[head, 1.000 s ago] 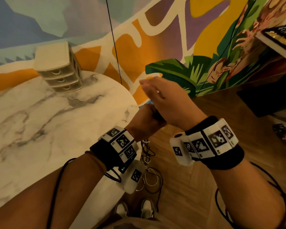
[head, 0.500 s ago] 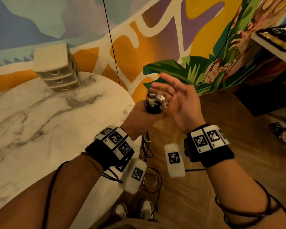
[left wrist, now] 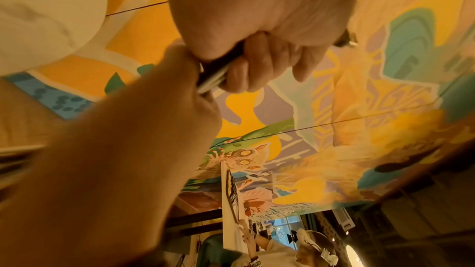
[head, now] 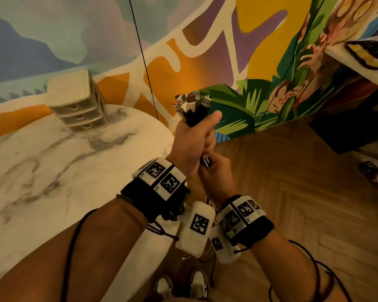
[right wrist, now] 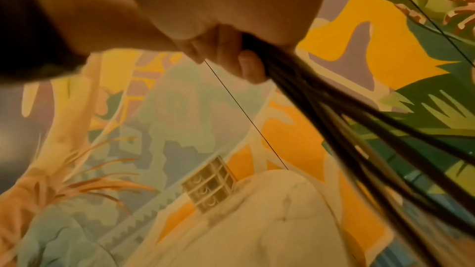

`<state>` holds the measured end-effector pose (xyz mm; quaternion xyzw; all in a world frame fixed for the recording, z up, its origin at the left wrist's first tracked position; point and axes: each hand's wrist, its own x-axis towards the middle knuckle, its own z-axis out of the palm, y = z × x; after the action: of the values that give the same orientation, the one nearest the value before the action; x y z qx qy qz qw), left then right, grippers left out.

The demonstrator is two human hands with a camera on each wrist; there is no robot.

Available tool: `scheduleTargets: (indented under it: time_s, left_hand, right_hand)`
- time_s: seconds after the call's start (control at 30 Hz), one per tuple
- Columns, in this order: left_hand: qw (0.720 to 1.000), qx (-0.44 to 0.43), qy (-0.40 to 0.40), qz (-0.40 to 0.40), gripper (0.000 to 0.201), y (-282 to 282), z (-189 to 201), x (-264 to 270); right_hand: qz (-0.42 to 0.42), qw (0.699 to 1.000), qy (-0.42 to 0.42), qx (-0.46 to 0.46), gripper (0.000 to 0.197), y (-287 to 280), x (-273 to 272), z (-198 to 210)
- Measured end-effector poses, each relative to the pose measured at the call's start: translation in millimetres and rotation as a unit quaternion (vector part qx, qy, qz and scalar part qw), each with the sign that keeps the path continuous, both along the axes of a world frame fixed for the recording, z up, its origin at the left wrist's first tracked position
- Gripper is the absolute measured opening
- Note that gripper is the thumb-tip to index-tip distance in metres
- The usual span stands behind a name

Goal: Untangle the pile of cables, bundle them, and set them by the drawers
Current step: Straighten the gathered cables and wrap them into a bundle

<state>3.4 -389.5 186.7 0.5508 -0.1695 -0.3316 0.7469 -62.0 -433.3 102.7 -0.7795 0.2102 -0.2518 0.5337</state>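
Herringbone wood floor [head: 303, 192] runs under everything, with a pair of white sneakers [head: 183, 286] at the bottom edge and some loose cable loops trailing down by them; both forearms come up from there, each with a black wrist strap carrying white blocks printed with square black-and-white markers. Right hand [head: 216, 177] sits lower, its grip curled round the strands just under the other fist; the right wrist view shows those dark, thin, smooth strands [right wrist: 334, 109] streaming out of the closed fingers. Left hand [head: 192, 142] is above it, held up past the edge of the counter, fist wrapped tight around the cable bundle [head: 192, 107], thumb pressed across the front; the plug ends fan out of the top of the fist, a mix of white, brown and black housings with shiny metal USB-style tips. So the cables are up in the air in both hands, well apart from the drawers.

Further left is the round counter [head: 52, 175], white marble look with grey veins, glossy; at its far side stands the little beige plastic drawer unit [head: 79, 103], three stacked drawers with small curved handles, boxy, right by the wall. Behind it all is a big painted mural [head: 238, 51]: orange, purple, yellow, green leaves; a thin black wire [head: 142, 57] hangs down across it. Far right, a white shelf edge with something dark and yellow on it; too blurry to say what.
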Motion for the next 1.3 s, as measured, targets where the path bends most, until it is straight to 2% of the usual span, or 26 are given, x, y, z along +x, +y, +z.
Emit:
scheduleTargets:
  time_s: [0.03, 0.1, 0.2, 0.33, 0.4, 0.43, 0.47, 0.53, 0.67, 0.73, 0.8, 0.87, 0.97, 1.03, 1.07, 1.1, 1.13, 1.17, 1.2, 1.23, 1.27, 1.3]
  left_hand:
    - [0.999, -0.006, 0.015, 0.034, 0.047, -3, 2, 0]
    - [0.994, -0.024, 0.034, 0.103, 0.045, -10, 9, 2]
    - [0.981, -0.033, 0.051, 0.183, 0.046, -18, 16, 4]
    - [0.963, -0.056, 0.080, 0.252, 0.049, -23, 17, 2]
    - [0.955, -0.060, 0.097, 0.274, 0.051, -20, 13, 9]
    - [0.952, -0.057, 0.107, 0.282, 0.052, -17, 11, 14]
    - [0.949, -0.053, 0.115, 0.290, 0.052, -13, 9, 20]
    - [0.943, -0.041, 0.123, 0.306, 0.050, -6, 8, 33]
    - [0.930, -0.039, 0.128, 0.343, 0.044, 7, 11, 61]
    - [0.927, -0.046, 0.131, 0.348, 0.043, 14, 12, 75]
    - [0.932, -0.065, 0.129, 0.332, 0.046, 21, 10, 82]
    - [0.952, -0.073, 0.111, 0.277, 0.053, 30, 8, 79]
    - [0.990, -0.050, 0.017, 0.132, 0.049, 39, 9, 58]
    - [0.992, 0.031, -0.120, 0.026, 0.031, 46, 10, 36]
    - [0.973, 0.095, -0.206, -0.044, 0.023, 49, 11, 23]
    - [0.942, 0.137, -0.276, -0.132, 0.014, 54, 10, 9]
    - [0.900, 0.141, -0.343, -0.229, 0.008, 59, 8, -5]
    - [0.838, 0.123, -0.425, -0.319, 0.006, 65, 3, -14]
    - [0.737, 0.135, -0.539, -0.386, 0.003, 70, -6, -17]
    - [0.608, 0.187, -0.637, -0.435, 0.012, 73, -11, -16]
    - [0.485, 0.266, -0.690, -0.466, 0.021, 74, -18, -5]
    - [0.414, 0.334, -0.709, -0.462, 0.026, 75, -17, 9]
  right_hand:
    - [-0.021, 0.999, -0.029, -0.011, 0.003, 4, -2, -6]
    - [-0.065, 0.994, -0.083, 0.001, 0.016, 14, -4, -15]
    - [-0.104, 0.980, -0.122, 0.115, 0.034, 24, -3, -20]
    - [-0.124, 0.983, -0.096, 0.096, 0.026, 28, 6, -27]
    - [-0.147, 0.983, -0.086, 0.066, 0.014, 25, 9, -27]
    - [-0.145, 0.985, -0.082, 0.047, 0.006, 22, 8, -29]
    - [-0.129, 0.989, -0.064, 0.037, 0.008, 18, 8, -28]
    - [-0.061, 0.998, -0.006, 0.029, 0.016, 10, 5, -28]
    - [-0.014, 0.987, 0.092, -0.129, 0.030, 2, -13, -27]
    - [0.009, 0.988, 0.094, -0.123, 0.043, 0, -22, -31]
    - [0.054, 0.994, 0.081, -0.057, 0.049, -6, -29, -33]
    - [0.104, 0.988, 0.092, 0.068, 0.041, -11, -35, -24]
    - [0.086, 0.941, 0.133, 0.300, 0.049, -23, -34, -15]
    - [0.023, 0.903, 0.155, 0.401, 0.050, -33, -28, -16]
    - [0.010, 0.896, 0.170, 0.411, 0.049, -36, -25, -18]
    - [0.015, 0.886, 0.176, 0.429, 0.052, -37, -22, -18]
    - [0.023, 0.879, 0.174, 0.443, 0.057, -37, -18, -16]
    - [0.034, 0.868, 0.171, 0.465, 0.062, -37, -14, -15]
    - [0.048, 0.863, 0.176, 0.471, 0.060, -38, -12, -9]
    - [0.067, 0.853, 0.178, 0.486, 0.057, -40, -11, -4]
    - [0.091, 0.840, 0.180, 0.504, 0.056, -42, -10, 2]
    - [0.124, 0.821, 0.184, 0.526, 0.055, -42, -10, 11]
